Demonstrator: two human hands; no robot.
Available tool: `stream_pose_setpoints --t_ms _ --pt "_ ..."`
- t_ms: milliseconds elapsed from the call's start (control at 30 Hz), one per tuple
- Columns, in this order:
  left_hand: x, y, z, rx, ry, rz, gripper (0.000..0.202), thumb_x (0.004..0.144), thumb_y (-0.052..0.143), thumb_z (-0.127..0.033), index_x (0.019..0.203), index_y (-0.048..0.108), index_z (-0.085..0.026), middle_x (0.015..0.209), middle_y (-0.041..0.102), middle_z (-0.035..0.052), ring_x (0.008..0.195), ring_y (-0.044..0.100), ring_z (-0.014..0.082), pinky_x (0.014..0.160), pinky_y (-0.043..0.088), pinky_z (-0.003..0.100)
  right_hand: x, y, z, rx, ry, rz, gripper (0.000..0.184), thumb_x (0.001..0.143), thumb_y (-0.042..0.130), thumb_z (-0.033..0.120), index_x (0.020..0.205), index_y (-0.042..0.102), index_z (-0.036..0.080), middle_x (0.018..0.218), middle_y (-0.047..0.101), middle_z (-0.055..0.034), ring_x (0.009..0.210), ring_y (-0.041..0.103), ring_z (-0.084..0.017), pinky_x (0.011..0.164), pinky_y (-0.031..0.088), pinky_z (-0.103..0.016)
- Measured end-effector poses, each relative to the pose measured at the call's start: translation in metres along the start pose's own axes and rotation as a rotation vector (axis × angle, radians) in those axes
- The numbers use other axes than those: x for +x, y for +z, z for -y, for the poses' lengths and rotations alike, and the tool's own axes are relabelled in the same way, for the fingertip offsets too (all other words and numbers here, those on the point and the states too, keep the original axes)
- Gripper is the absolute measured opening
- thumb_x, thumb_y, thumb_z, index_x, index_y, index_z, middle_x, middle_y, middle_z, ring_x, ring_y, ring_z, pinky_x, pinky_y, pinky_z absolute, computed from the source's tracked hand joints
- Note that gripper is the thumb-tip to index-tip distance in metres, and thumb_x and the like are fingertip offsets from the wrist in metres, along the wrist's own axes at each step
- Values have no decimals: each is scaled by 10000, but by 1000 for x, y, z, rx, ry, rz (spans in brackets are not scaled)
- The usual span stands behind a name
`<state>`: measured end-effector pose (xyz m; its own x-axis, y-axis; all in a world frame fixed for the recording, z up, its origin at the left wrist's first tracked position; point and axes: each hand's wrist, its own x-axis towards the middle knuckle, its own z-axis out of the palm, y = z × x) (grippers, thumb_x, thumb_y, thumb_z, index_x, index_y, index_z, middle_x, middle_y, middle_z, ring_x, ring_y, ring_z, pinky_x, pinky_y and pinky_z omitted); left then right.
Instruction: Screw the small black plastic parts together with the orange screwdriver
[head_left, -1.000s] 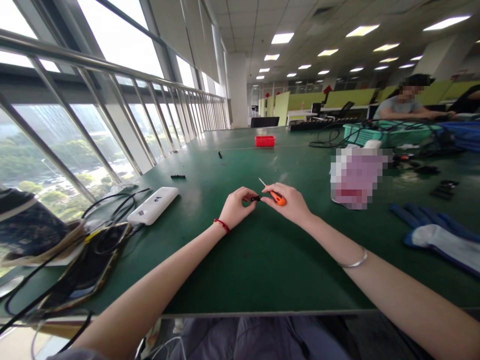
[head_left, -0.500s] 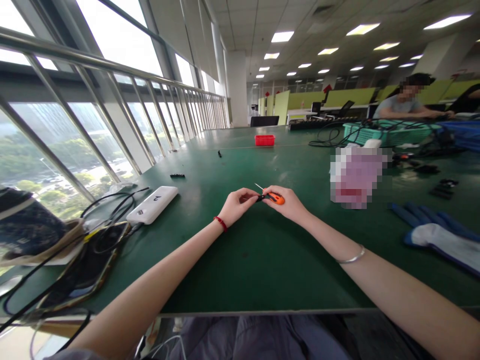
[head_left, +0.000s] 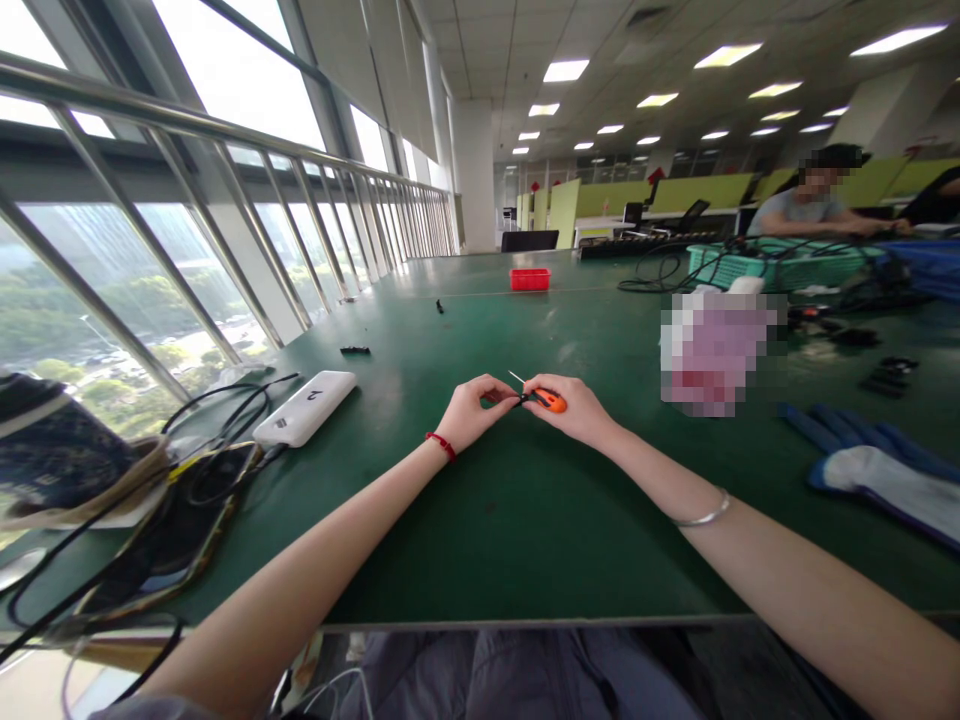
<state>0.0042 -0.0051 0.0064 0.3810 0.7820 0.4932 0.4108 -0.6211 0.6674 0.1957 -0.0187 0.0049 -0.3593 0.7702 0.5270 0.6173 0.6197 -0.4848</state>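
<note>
Both hands meet at the middle of the green table [head_left: 525,520]. My right hand [head_left: 574,408] is closed around a small orange-handled screwdriver [head_left: 551,400], whose thin metal tip points up and to the left. My left hand [head_left: 472,408], with a red cord at the wrist, pinches a small black part [head_left: 517,400] right against the screwdriver. Most of that part is hidden by my fingers.
A white power bank [head_left: 306,408] and a phone [head_left: 161,545] tangled in black cables lie at left. Blue-and-white gloves [head_left: 874,465] rest at right. A red bin [head_left: 529,279] and small black parts [head_left: 355,350] lie farther back. Another person sits at far right behind a teal basket [head_left: 780,265].
The screwdriver tip has tilted lower and more to the left. Both hands have stayed close together at the same spot.
</note>
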Motion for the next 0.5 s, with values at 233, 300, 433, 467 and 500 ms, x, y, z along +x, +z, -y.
stream_pose_setpoints --t_ms 233,300,433,467,500 --pt "1 -4 2 11 14 81 213 767 626 -325 806 699 -128 805 670 55 719 619 133 720 506 246 -1 0 -2 8 -2 60 145 765 578 288 888 613 221 896 645 -21 775 587 -166 702 440 -293" --pt "1 -5 2 25 23 81 211 775 618 -325 809 702 -134 805 674 53 715 620 134 712 505 243 0 0 -2 14 1 62 146 766 578 291 887 613 217 894 645 -23 773 586 -164 701 439 -292" --pt "0 -7 0 157 98 94 195 811 575 -297 857 698 -153 814 672 42 713 617 129 696 492 233 -1 0 -2 -2 16 62 146 765 579 297 882 613 216 888 650 -19 779 587 -165 702 436 -289" --pt "0 -7 -1 226 130 105 192 820 561 -286 885 694 -162 823 670 40 720 615 130 695 486 233 -1 1 -1 -11 22 59 147 765 579 300 882 614 218 889 652 -18 780 588 -166 699 435 -288" --pt "0 -8 -2 303 166 119 194 829 547 -274 913 688 -172 838 667 39 734 613 133 699 479 236 -1 1 -1 -19 27 56 148 764 580 304 881 615 221 890 654 -17 781 589 -167 697 435 -286"
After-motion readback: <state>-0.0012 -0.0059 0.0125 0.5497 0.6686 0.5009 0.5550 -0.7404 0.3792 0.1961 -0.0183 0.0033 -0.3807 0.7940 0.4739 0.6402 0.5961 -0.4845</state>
